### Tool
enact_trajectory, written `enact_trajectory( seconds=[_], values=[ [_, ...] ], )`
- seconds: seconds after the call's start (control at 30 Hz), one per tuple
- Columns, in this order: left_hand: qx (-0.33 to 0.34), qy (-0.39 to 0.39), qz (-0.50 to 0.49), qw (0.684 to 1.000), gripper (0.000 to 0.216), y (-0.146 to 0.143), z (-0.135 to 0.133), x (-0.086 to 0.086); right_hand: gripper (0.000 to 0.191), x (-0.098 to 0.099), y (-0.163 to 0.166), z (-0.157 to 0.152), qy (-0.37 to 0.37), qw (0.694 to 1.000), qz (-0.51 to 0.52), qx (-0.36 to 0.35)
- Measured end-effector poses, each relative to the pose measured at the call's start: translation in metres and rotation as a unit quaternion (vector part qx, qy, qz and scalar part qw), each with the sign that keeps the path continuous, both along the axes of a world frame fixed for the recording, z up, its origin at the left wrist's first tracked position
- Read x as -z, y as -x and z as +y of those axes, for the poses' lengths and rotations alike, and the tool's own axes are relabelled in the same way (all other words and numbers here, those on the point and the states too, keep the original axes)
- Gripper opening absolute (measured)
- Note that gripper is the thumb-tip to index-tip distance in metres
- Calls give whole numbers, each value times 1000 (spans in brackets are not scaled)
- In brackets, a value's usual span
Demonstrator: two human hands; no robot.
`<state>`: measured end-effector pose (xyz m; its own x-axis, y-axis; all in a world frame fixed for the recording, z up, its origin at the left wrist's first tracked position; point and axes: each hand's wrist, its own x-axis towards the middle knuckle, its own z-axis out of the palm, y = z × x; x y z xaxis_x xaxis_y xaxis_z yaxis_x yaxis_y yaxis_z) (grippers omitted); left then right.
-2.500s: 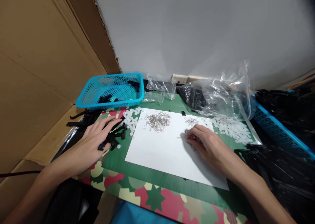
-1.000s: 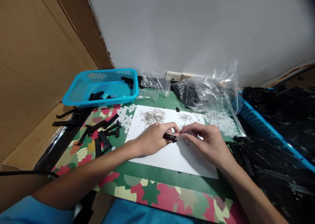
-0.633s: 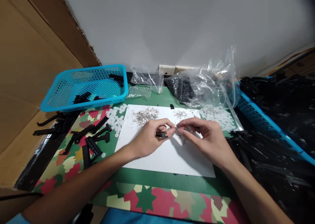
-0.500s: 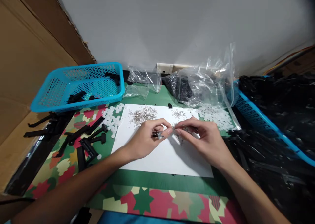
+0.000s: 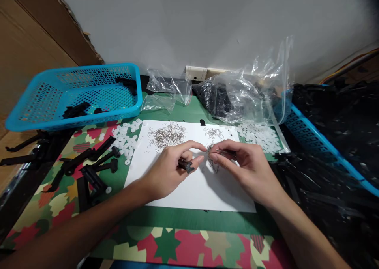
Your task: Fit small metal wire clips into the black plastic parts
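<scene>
My left hand (image 5: pixel 170 166) hovers over the white paper (image 5: pixel 183 194), its lower fingers curled round a small black plastic part (image 5: pixel 186 165). Its thumb and index finger are apart at the tips. Just to the right, my right hand (image 5: pixel 241 160) has thumb and index finger pinched close together. A thin metal wire piece (image 5: pixel 219 152) shows at that pinch; its exact shape is too small to make out. Under the right fingertips lies a small pile of bent wire pieces (image 5: pixel 213 133). A larger heap of such wire pieces (image 5: pixel 167 135) is on the paper behind my left hand.
White plastic discs (image 5: pixel 126 137) lie left of the paper, more discs (image 5: pixel 260 138) at right. Black plastic parts (image 5: pixel 94 178) are at left, near a blue basket (image 5: pixel 71 121). Clear bags (image 5: pixel 242 99) stand by the wall. Black parts fill another blue basket (image 5: pixel 328 150).
The fingertips of both hands met half a second ago; now the left thumb and index finger have parted from the right hand. The view has shifted slightly.
</scene>
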<state>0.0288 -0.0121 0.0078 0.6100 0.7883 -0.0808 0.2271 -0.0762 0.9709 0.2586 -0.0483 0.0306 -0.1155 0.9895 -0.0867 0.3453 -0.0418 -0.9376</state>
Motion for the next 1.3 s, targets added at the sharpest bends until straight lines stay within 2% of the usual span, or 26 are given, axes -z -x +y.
enact_trajectory(
  seconds=[0.47,0.67,0.77,0.9,1.03,1.13,1.3],
  values=[
    [-9,36,-34,999,21,3,-2,-4,15,1,17,-3,0,1000,19,2],
    [-16,177,-138,974,24,3,-4,-3,17,1,21,-4,-7,998,57,23],
    [-8,210,-169,963,25,3,-2,1,18,2,25,-5,-8,998,67,10],
    [-9,218,-178,960,27,4,0,3,11,7,35,-11,-62,994,59,65],
    [-29,214,-178,960,28,3,-2,4,6,10,41,-19,-146,983,-4,114],
    [-41,206,-171,963,27,1,-4,4,12,9,42,-22,-191,975,-47,102],
    [-54,174,-155,971,26,0,-9,4,22,9,44,-25,-188,977,-68,70]
  ],
)
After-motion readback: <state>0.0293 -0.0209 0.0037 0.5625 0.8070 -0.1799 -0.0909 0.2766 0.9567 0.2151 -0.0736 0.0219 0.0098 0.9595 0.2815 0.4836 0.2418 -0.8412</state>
